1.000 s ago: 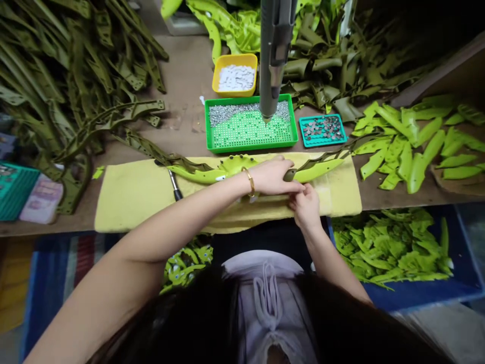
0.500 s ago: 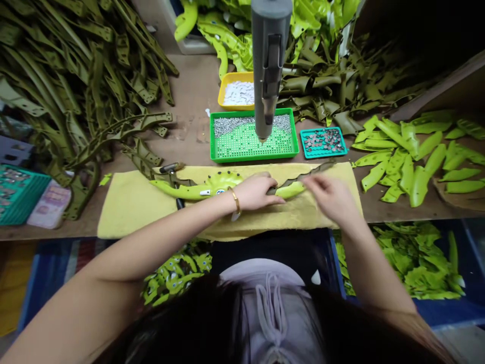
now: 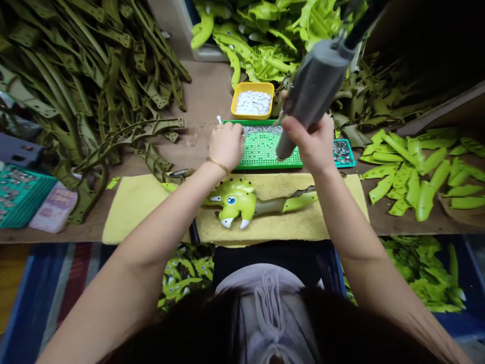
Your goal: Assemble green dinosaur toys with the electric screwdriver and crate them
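Observation:
My right hand (image 3: 316,146) is wrapped around a grey electric screwdriver (image 3: 318,81), which tilts with its tip down over the right part of a green perforated tray (image 3: 246,166). At the tray's left end is my left hand (image 3: 226,144), its fingers bent and drawn together by the small silver screws (image 3: 263,130); whatever they hold is hidden. Below both hands, a lime-green toy dinosaur (image 3: 238,199) with a blue eye and an olive and green tail lies on a yellow cloth (image 3: 144,207). My left forearm covers part of it.
A yellow tub (image 3: 253,115) of white pieces stands behind the tray. A teal tray (image 3: 343,151) of small metal discs sits to its right. Olive strips (image 3: 94,76) pile up at left, green shells (image 3: 413,172) at right. A black handle (image 3: 194,232) pokes out beneath my left forearm.
Both hands have left the toy. My left hand has moved up and left to the screw tray; my right has taken hold of the hanging screwdriver, now tilted. The dinosaur's head shows more fully.

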The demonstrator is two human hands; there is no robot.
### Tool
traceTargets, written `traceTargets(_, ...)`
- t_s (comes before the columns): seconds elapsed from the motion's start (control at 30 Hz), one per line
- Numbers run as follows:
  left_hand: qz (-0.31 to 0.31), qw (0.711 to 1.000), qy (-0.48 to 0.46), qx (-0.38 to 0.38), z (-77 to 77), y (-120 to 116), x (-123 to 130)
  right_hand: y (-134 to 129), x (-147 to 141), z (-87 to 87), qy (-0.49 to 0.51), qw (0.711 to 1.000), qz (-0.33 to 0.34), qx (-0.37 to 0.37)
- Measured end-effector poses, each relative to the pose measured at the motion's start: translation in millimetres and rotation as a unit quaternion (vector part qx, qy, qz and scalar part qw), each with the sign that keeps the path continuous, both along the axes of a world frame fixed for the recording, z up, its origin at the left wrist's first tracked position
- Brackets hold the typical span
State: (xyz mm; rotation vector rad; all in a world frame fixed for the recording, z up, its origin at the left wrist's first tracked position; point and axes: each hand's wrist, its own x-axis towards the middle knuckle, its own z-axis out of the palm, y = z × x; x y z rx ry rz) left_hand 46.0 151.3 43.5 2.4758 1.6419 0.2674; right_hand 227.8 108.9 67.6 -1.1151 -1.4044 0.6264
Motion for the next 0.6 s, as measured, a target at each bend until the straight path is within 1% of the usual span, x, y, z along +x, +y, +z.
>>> traceTargets(0.03,-0.032,0.999,-0.002,0.011,4.0,-22,2,1,3,-3.2,0.013,1.0,-0.016,-0.001)
traceTargets(0.07,-0.093,0.996,0.001,-0.014,6.7,-47,5,2,6,-7.2,0.025,0.999,-0.032,-0.003)
traceTargets(0.1,-0.165,0.985,0.008,-0.049,7.7,-72,9,5,7,-11.8,0.036,0.998,-0.048,-0.004)
traceTargets(0.13,-0.225,0.972,0.022,-0.067,6.7,-95,13,8,8,-16.8,0.043,0.997,-0.063,-0.007)
traceTargets(0.17,-0.255,0.964,0.029,-0.072,3.6,-114,18,12,8,-21.7,0.047,0.996,-0.076,-0.01)
traceTargets(0.2,-0.273,0.959,0.034,-0.073,-0.9,-127,21,14,7,-26.5,0.047,0.995,-0.087,-0.012)
traceTargets(0.23,-0.277,0.957,0.042,-0.072,-6.3,-136,23,16,6,-30.8,0.045,0.994,-0.096,-0.015)
traceTargets(0.3,-0.267,0.96,0.05,-0.065,-17.0,-138,24,18,3,-38.4,0.037,0.992,-0.115,-0.017)
traceTargets(0.37,-0.256,0.964,0.048,-0.058,-24.9,-130,21,17,0,-45.4,0.031,0.989,-0.142,-0.011)
traceTargets(0.47,-0.247,0.967,0.026,-0.052,-31.0,-118,14,17,1,-57.0,0.03,0.985,-0.167,0.01)
traceTargets(0.6,-0.239,0.97,0.002,-0.05,-35.5,-120,12,21,2,-71.6,0.019,0.985,-0.167,0.036)
